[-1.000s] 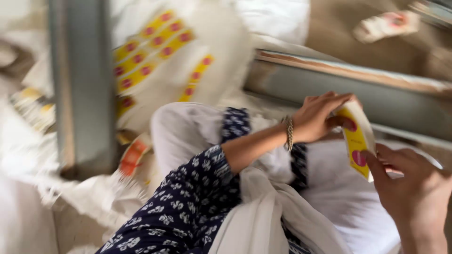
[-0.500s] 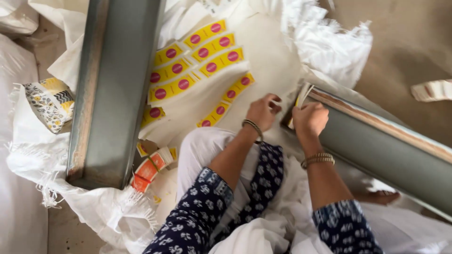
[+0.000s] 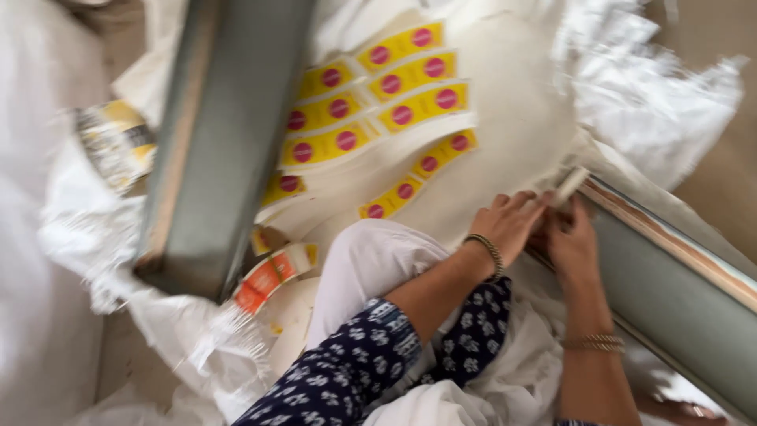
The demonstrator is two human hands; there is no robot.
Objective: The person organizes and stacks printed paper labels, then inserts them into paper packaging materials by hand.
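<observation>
My left hand (image 3: 514,223) and my right hand (image 3: 572,241) meet at the end of a long grey-green board (image 3: 678,292) on the right. Between the fingers is a small pale strip or stack of labels (image 3: 569,185), blurred, and which hand grips it is unclear. Just beyond the hands, rows of yellow labels with red round spots (image 3: 386,102) lie on a white woven sack (image 3: 512,118). A bracelet sits on each wrist. My knee in white cloth (image 3: 371,264) is under the left arm.
A second grey-green board (image 3: 213,142) runs from the top down to the lower left. A roll of orange-and-white tape (image 3: 272,276) lies by its near end. A printed packet (image 3: 114,142) lies at the left. Bare floor (image 3: 721,158) shows at the right.
A second ago my hands held a yellow label out to the right. They have since come together at the end of the right board, and the view has swung left and moved closer.
</observation>
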